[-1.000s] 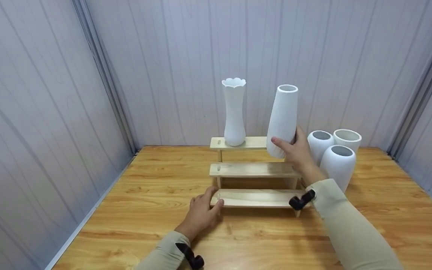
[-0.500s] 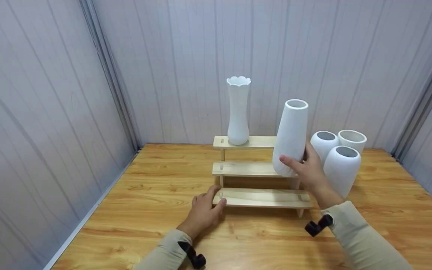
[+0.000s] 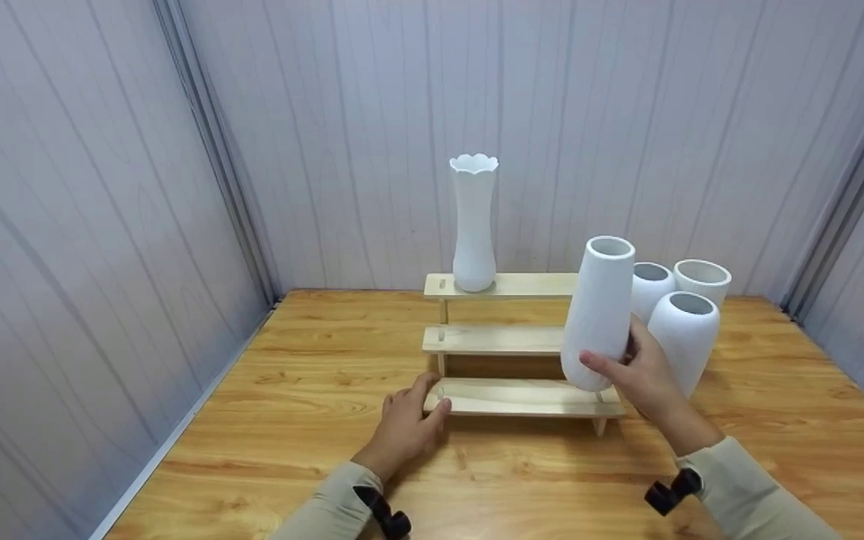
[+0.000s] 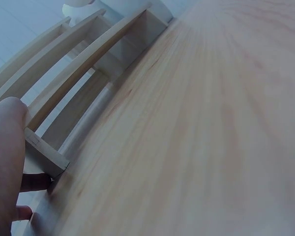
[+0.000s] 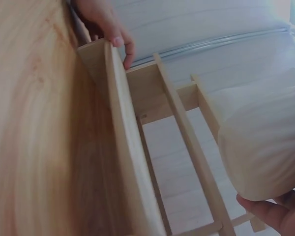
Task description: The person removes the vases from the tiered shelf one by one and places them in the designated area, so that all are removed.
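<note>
Tapered vase (image 3: 598, 311) in hand at the right end of a three-step stand (image 3: 514, 397)

From the left, a pale wall (image 3: 102, 187) runs down beside the wood-grained table (image 3: 312, 367). A light sleeve (image 3: 327, 502) with a black device (image 3: 383, 513) strapped at the wrist comes in from below, and the left hand (image 3: 400, 424) pinches the left end of the stand's lowest board, its thumb at the front edge and a forefinger over the end.

The stand is of pale wood and sits on the table, with three boards rising towards the back. On the left part of its top board a tall fluted vase (image 3: 475, 225) with a scalloped rim stands upright.

To the right of it, the tapered vase is white, narrower at its open mouth, which faces up. It is held in the air; from the head, its base overlaps the right part of the lowest board, while the right wrist view shows a gap between base and that board. The right hand (image 3: 646, 375) grips it low on its right side, thumb across the front, the other fingers partly hidden behind.

Just beyond, three more white vases stand grouped on the table: a rounded vase (image 3: 653, 287), partly covered by the held one, a front vase (image 3: 685, 341) and a wide-mouthed vase (image 3: 704, 277).
</note>
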Available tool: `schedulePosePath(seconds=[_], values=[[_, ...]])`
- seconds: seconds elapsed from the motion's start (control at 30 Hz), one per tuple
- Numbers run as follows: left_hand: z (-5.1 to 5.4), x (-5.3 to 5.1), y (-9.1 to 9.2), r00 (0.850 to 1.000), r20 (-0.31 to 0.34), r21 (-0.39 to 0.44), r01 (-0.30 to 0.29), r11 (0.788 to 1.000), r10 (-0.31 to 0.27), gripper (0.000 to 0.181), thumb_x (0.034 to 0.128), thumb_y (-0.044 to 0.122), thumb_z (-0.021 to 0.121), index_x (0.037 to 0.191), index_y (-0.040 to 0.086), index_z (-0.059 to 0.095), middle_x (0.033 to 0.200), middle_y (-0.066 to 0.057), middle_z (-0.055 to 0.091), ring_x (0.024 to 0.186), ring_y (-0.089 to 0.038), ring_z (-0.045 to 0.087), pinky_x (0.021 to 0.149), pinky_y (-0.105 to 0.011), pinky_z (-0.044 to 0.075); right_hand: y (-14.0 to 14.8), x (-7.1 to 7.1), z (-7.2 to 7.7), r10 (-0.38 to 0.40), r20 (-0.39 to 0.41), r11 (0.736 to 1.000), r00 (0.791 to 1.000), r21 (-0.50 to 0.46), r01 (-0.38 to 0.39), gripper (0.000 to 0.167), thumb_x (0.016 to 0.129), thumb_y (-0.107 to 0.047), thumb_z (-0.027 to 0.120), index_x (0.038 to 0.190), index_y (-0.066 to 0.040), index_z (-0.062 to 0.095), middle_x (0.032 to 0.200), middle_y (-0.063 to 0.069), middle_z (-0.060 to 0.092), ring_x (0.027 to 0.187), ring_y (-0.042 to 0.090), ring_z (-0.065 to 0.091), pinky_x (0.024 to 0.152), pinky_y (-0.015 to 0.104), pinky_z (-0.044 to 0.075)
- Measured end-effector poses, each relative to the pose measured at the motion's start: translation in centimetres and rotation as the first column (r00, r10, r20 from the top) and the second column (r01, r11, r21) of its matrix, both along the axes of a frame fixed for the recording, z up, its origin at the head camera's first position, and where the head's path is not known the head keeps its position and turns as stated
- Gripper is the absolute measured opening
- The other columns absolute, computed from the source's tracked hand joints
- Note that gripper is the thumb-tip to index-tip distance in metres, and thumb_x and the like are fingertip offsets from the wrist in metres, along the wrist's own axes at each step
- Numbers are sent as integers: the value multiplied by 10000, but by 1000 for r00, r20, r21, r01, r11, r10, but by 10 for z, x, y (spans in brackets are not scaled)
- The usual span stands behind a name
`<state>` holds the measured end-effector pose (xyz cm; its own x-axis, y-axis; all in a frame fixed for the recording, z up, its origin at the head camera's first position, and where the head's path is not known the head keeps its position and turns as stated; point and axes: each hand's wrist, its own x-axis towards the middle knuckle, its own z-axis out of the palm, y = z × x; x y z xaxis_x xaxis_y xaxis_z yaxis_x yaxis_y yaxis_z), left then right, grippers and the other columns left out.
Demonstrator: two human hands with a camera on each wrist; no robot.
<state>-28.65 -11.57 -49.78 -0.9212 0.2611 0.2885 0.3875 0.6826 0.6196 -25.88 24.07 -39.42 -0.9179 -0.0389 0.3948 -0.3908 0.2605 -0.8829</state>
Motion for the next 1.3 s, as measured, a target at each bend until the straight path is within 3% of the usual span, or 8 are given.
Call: schedulePosePath(seconds=[0.23, 0.33, 0.47, 0.83, 1.07, 1.3], values=[[0, 0, 1, 1000, -4, 0, -11, 1000, 11, 528, 1028, 552, 479, 1447, 233, 466, 1357, -43, 635, 1286, -371, 519, 1117, -575, 230, 14, 15, -18, -38, -47, 998, 998, 44, 40, 692, 856, -83, 791, 1445, -45, 431, 1313, 92, 586, 1116, 143, 618, 904, 308, 525], [-1, 1, 1, 1000, -5, 5, -2, 1000, 2, 533, 1031, 546, 479, 1449, 217, 466, 1389, -37, 612, 1299, -376, 509, 1136, -594, 204, 20, 22, -28, -41, -52, 999, 998, 20, 42, 666, 831, -33, 792, 1409, -27, 461, 1254, 38, 618, 1084, 143, 635, 873, 275, 531], [0, 2, 0, 1000, -13, 10, 6, 1000, -5, 515, 1035, 526, 484, 1441, 211, 469, 1434, -36, 573, 1306, -393, 498, 1134, -605, 195, 26, 27, -34, -33, -72, 999, 997, 3, 33, 644, 804, 15, 790, 1373, -13, 490, 1207, -25, 649, 1060, 142, 652, 858, 277, 538], [-2, 0, -1, 1000, -18, 10, -5, 1000, 5, 519, 1032, 523, 493, 1437, 200, 477, 1419, -46, 583, 1296, -394, 508, 1122, -597, 213, 37, 35, -42, -29, -89, 997, 996, 68, 35, 666, 796, 26, 801, 1384, 1, 489, 1216, -77, 640, 1078, 101, 638, 874, 263, 523], [-2, -2, 1, 1000, -9, 1, -23, 1000, 23, 526, 1023, 533, 505, 1439, 212, 476, 1411, -52, 592, 1284, -384, 523, 1101, -577, 250, 43, 39, -48, -50, -104, 998, 993, 24, 53, 646, 789, 70, 772, 1365, 45, 480, 1184, -72, 645, 1050, 89, 648, 857, 253, 533], [-2, -2, 0, 1000, -3, 6, -11, 1000, 11, 530, 1026, 548, 487, 1441, 220, 470, 1412, -68, 592, 1286, -400, 513, 1095, -600, 249, 51, 39, -53, -84, -94, 996, 992, -4, 83, 582, 801, 58, 755, 1327, 17, 509, 1144, -74, 656, 1012, 84, 653, 823, 237, 538]])
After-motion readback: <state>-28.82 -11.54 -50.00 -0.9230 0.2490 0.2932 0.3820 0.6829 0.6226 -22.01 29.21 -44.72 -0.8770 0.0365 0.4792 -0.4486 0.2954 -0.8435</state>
